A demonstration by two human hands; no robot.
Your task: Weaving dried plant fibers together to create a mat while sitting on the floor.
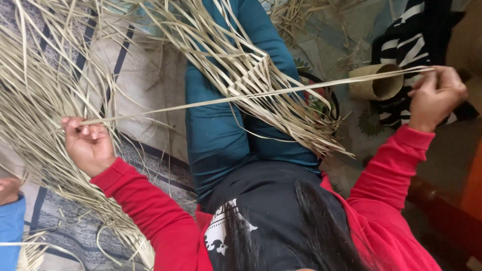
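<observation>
Left hand (89, 145): fingers curled shut, pinching one end of a long dried leaf strip (251, 95) between thumb and fingertips. Right hand (436, 95): likewise clenched, gripping the opposite end of the same strip. Both arms wear red sleeves (145, 211).

Position of the strip: it runs taut and nearly horizontal between the two hands, rising slightly toward the right hand, and passes above the person's lap, over teal trousers (216, 135).

Count:
- Strips held: one.
- Partly woven pieces: one, a small triangular woven section (251, 75) resting on the lap with many loose strip ends fanning out from it.
- Loose strip piles: one large heap (35, 100) beside the left hand, spread over the patterned floor mat (145, 85).
- Rolled coils of strip material: one, a tan coil (377, 83) just below the right hand.

Appearance of the held strip: pale straw colour, narrow, flat, thin, uniform in width, with no visible break.

A blue sleeve (11, 231) of another person shows at the left edge.
</observation>
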